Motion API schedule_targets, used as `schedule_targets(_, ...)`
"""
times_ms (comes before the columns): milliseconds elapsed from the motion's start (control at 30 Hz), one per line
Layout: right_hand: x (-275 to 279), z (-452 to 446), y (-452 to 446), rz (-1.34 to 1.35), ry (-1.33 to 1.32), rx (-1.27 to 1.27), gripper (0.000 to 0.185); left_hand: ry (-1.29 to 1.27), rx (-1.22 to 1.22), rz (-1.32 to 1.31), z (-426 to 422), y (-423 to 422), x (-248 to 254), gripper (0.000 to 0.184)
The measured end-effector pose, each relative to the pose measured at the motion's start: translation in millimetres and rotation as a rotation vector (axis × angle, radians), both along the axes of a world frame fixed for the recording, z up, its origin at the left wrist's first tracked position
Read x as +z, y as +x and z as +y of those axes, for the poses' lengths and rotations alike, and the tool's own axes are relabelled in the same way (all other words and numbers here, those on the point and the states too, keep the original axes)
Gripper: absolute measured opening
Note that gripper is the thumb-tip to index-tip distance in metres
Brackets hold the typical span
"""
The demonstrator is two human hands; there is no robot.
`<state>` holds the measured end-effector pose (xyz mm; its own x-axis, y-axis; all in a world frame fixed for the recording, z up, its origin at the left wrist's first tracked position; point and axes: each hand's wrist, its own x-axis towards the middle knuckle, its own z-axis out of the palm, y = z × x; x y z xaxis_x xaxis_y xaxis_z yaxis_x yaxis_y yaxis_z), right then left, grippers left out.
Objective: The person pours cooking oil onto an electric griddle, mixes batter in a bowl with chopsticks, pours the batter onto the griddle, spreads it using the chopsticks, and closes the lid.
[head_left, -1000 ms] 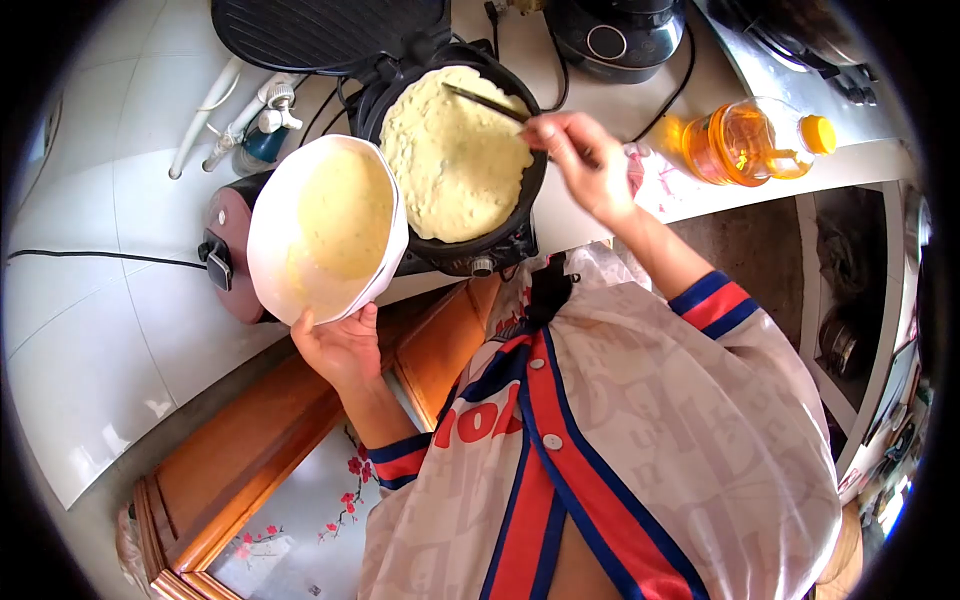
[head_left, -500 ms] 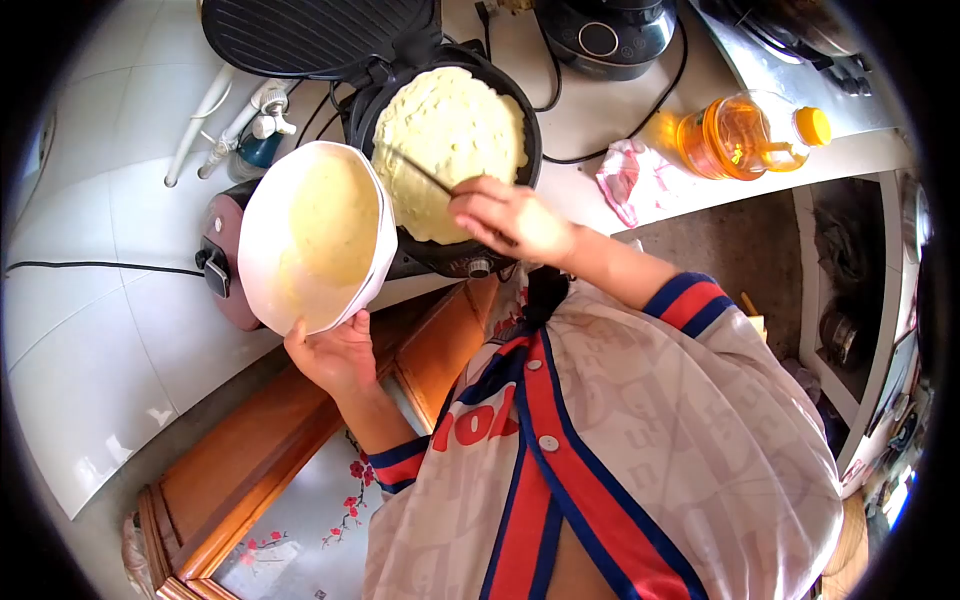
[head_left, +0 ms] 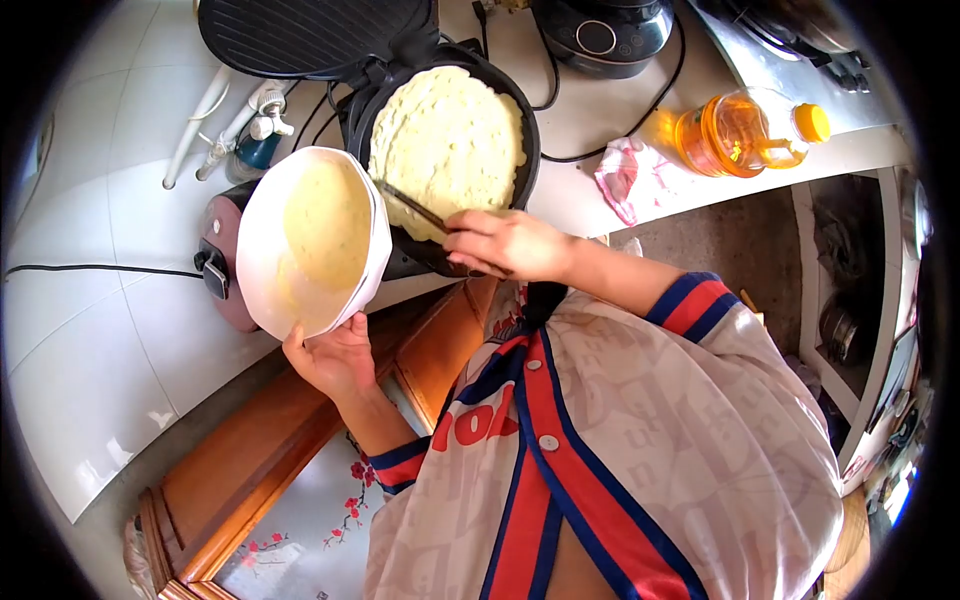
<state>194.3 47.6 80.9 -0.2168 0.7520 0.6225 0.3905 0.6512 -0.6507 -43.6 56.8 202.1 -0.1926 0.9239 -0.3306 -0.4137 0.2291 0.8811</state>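
My left hand (head_left: pixel 335 362) grips the lower rim of a white bowl (head_left: pixel 262 225), thumb over the edge and fingers beneath. The bowl tilts, with pale yellow batter (head_left: pixel 330 230) inside. In my right hand (head_left: pixel 512 245) are dark chopsticks (head_left: pixel 414 206), closed in the fingers. Their tips point left, over the lower left edge of a pale, lumpy batter pancake (head_left: pixel 450 140). That pancake covers most of the black electric griddle (head_left: pixel 531 130), whose ridged lid (head_left: pixel 320 38) stands open behind. The bowl overlaps the griddle's left side; my right hand hides its front edge.
An oil bottle (head_left: pixel 745 135) with a yellow cap and a pink-white cloth (head_left: pixel 632 180) sit on the right of the counter. A black appliance (head_left: pixel 605 40) with a cord stands behind. A mauve appliance (head_left: pixel 228 260) is partly behind the bowl. White pipes (head_left: pixel 235 125) rise at left.
My right hand and the chopsticks have moved slightly toward me, from over the pancake to its near left edge. The bowl has shifted a little down and left in my left hand.
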Motion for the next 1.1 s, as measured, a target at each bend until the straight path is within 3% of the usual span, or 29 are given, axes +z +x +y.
schedule_targets(133,-6.1,6.7,13.8,0.007,-0.085,-0.076,0.016,-0.004,0.0,-0.008,-0.4,-0.4,-0.4,0.055)
schedule_targets(333,-4.4,-7.2,7.9,-0.023,-0.035,0.122,0.013,-0.004,-0.018,0.002,0.3,1.2,-1.7,0.055)
schedule_targets(533,-4.3,20.0,7.9,0.044,-0.036,-0.087,0.014,-0.012,0.001,-0.008,-1.8,-1.5,-4.1,0.056)
schedule_targets(733,4.3,-3.6,22.5,0.061,-0.086,0.104,0.012,-0.009,0.014,0.005,-2.1,2.5,-3.6,0.055)
schedule_targets(800,2.8,-11.2,34.0,0.209,-0.168,0.032,0.011,-0.015,0.025,0.0,-2.8,2.6,-3.9,0.055)
schedule_targets(1033,11.7,-40.3,93.7,0.233,-0.213,-0.321,0.011,-0.011,-0.021,0.009,-1.7,0.4,-7.2,0.056)
schedule_targets(1100,13.9,-39.1,90.8,0.252,-0.191,-0.318,0.011,-0.007,-0.028,0.02,-0.7,2.2,-7.4,0.056)
